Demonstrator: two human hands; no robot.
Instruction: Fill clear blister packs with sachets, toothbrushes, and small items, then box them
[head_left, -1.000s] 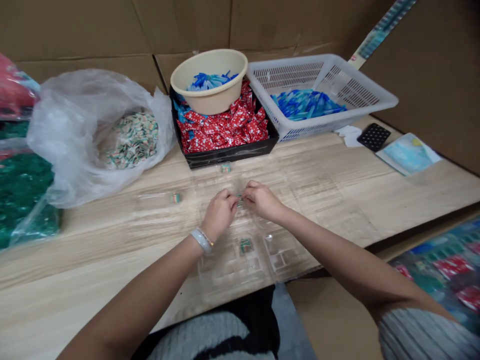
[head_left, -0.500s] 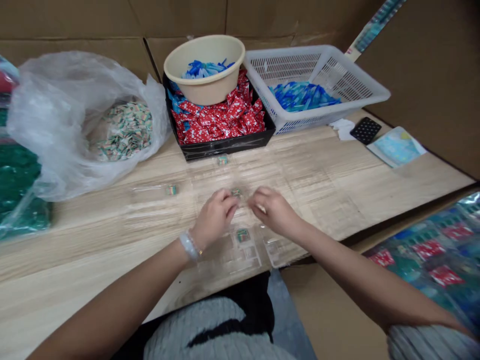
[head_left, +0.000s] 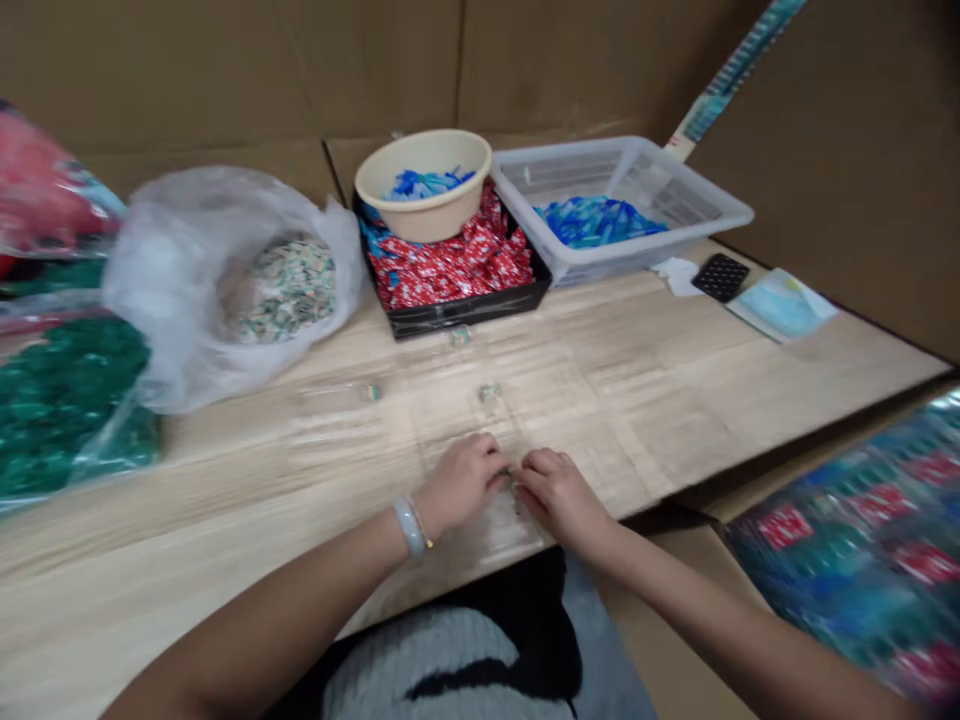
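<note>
My left hand (head_left: 459,482) and my right hand (head_left: 559,495) meet fingertip to fingertip near the table's front edge, over a clear plastic blister tray (head_left: 495,525). Both hands are closed in a pinch around a small item that I cannot make out. A small green and white packet (head_left: 490,392) lies on the clear plastic just beyond my hands. Further back another small packet (head_left: 459,336) sits in front of the black tray, and a third (head_left: 370,391) lies to the left.
At the back stand a black tray of red packets (head_left: 465,310), a beige bowl (head_left: 424,215) of blue pieces, and a white basket (head_left: 622,250) of blue pieces. A clear bag of small packets (head_left: 225,280) and green bags (head_left: 64,400) sit left. A black pad (head_left: 720,277) lies right.
My hands moved back toward the table's front edge and closed together again over the nearer tray. A packet stays where they were. The camera view tilted.
</note>
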